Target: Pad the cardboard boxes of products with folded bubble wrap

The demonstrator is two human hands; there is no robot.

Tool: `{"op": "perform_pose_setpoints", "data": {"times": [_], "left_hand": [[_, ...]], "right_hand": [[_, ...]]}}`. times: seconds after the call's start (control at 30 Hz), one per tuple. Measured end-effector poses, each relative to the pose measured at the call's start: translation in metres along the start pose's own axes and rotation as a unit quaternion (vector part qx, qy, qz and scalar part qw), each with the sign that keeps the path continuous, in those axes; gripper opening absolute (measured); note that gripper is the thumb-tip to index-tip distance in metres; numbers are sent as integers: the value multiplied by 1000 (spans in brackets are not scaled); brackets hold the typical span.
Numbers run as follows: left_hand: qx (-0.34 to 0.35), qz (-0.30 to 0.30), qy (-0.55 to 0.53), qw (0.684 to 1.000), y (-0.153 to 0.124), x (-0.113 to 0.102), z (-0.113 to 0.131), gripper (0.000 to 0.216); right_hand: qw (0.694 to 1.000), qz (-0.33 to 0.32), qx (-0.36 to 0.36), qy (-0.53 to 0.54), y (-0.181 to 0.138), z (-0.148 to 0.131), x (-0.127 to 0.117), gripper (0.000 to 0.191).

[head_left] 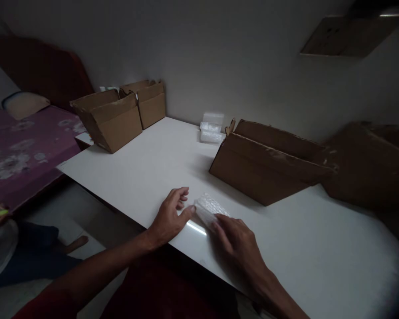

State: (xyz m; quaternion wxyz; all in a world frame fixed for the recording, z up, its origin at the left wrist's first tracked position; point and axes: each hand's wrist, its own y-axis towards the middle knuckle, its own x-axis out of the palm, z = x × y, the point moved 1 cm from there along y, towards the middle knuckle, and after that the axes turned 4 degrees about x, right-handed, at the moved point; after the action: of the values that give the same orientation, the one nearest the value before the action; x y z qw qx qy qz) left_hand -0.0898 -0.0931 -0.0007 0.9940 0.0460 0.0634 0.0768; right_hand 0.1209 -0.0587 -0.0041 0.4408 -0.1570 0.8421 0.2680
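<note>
A small piece of bubble wrap [210, 206], perhaps a packet, lies low over the white table [146, 164] near its front edge. My right hand [237, 237] grips its near right side between thumb and fingers. At its left end is my left hand [173, 212], fingers apart and slightly curled, thumb tip at or just touching the wrap. Whether anything is inside the wrap I cannot tell. Just beyond the hands stands an open cardboard box [259, 164]. Several clear bubble-wrap pieces [211, 128] rest against the wall behind it.
Two open cardboard boxes [119, 126] stand at the table's far left. Another brown box [365, 164] is at the right, blurred. A wall socket plate [335, 37] is above. To the left are a bed [29, 146] and a person seated on the floor, partly visible [36, 252].
</note>
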Motion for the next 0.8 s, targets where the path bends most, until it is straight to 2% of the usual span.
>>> {"op": "perform_pose_setpoints", "data": {"times": [0.07,0.13,0.23,0.3,0.4,0.47,0.57,0.6,0.67,0.73,0.8], "left_hand": [[-102,7,-146,984,-9,5,-1,61],[-168,-28,-275,946,-16,14,-1,64],[-194,-51,-380,903,-17,29,-1,48],[-191,-27,-408,892,-14,36,-2,37],[-164,23,-407,898,-12,41,-4,32],[-155,36,-386,909,-13,42,-4,31],[-157,8,-345,925,-17,43,-1,30],[-152,-4,-328,932,-18,43,0,29],[-130,-20,-283,950,-21,41,2,25],[-104,-30,-227,968,-23,37,1,21],[-83,-49,-183,978,-22,31,0,19]], "right_hand": [[990,-19,103,92,2,3,-4,32],[969,-63,160,178,2,-1,-7,36],[945,-132,164,250,1,-10,-6,39],[954,-132,137,234,-1,-9,-6,38],[984,-48,70,156,-2,5,-8,34],[991,-14,48,127,0,15,-11,41],[988,-51,55,133,8,21,-13,60],[986,-70,56,138,11,19,-12,59],[984,-93,48,146,13,12,-10,46],[983,-99,35,151,12,3,-9,36],[983,-98,28,151,11,-4,-12,34]]}}
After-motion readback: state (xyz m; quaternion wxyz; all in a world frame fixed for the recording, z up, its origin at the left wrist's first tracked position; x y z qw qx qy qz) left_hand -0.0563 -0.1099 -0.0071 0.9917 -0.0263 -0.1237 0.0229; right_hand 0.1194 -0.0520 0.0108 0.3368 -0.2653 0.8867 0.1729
